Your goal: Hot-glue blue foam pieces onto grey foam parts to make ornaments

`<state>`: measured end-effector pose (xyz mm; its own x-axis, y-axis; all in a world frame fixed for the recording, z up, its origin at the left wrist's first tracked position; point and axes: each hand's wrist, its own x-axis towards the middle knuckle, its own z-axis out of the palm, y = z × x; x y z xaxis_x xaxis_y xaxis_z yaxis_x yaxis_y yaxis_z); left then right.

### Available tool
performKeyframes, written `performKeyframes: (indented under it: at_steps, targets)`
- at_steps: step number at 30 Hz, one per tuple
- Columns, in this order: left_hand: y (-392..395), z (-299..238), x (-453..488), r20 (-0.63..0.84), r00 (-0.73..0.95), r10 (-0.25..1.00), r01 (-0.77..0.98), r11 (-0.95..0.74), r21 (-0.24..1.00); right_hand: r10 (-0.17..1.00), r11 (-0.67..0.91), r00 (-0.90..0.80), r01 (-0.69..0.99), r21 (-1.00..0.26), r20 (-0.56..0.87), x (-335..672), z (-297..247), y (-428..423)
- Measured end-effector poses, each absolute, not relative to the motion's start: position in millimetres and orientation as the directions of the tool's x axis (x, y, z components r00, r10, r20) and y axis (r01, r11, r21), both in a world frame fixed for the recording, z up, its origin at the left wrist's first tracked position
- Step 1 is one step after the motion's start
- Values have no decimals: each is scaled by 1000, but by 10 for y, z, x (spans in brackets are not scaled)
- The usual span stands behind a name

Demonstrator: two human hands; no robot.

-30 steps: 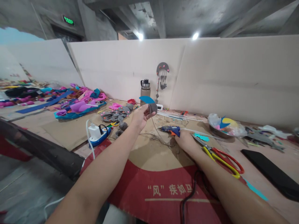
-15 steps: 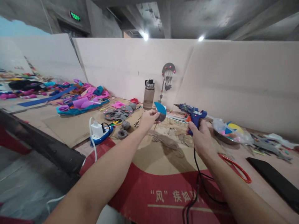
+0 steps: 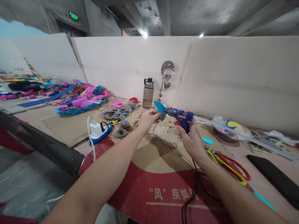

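Note:
Between its fingertips my left hand (image 3: 149, 119) pinches a small felt piece, a blue felt shape (image 3: 160, 106) with a grey felt part (image 3: 161, 116) below it. My right hand (image 3: 191, 138) is wrapped round the grip of a blue hot glue gun (image 3: 181, 115). The gun's nozzle points left and is at the right edge of the felt piece; whether it touches cannot be made out. A strand of grey yarn (image 3: 163, 140) trails on the cardboard (image 3: 149, 160) under my hands. The gun's black cord (image 3: 195, 186) runs down toward me.
A water bottle (image 3: 148, 93) stands behind my left hand. Left are a white plug on a blue power strip (image 3: 101, 135), balls of grey yarn (image 3: 125, 124) and a felt pile (image 3: 84, 99). Right lie red-and-yellow scissors (image 3: 230, 165), a black phone (image 3: 273, 177) and a metal bowl (image 3: 227, 136).
My right hand has brought the glue gun leftward, its nozzle now at the felt piece. My left hand has stayed nearly still. More of the scissors and a long clear glue stick now show.

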<state>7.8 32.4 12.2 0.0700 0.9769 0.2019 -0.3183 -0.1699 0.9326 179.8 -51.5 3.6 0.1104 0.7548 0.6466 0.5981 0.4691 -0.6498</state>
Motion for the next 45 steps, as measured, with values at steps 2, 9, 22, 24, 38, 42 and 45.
performKeyframes:
  at_steps: [2, 9, 22, 24, 38, 42, 45]
  targets:
    - [319, 118, 83, 204, 77, 976, -315, -170, 934, 760, 452, 116, 613, -648, 639, 1788, 42, -523]
    - [318, 116, 101, 205, 65, 977, -303, -177, 936, 743, 424, 94, 700, -574, 663, 1770, 30, -521]
    - [349, 97, 114, 250, -22, 968, -225, -249, 942, 768, 369, 74, 761, -534, 636, 1745, 58, -564]
    - [344, 108, 99, 249, -23, 968, -225, -248, 942, 767, 357, 84, 769, -531, 636, 1755, 58, -558]
    - [294, 167, 61, 260, -32, 965, -240, -260, 935, 765, 299, 125, 800, -521, 631, 1801, 62, -543]
    - [289, 173, 49, 261, -48, 964, -240, -265, 934, 785, 249, 157, 806, -537, 600, 1798, 71, -554]
    - [273, 190, 38, 254, -48, 966, -265, -258, 929, 772, 260, 159, 803, -536, 615, 1799, 90, -563]
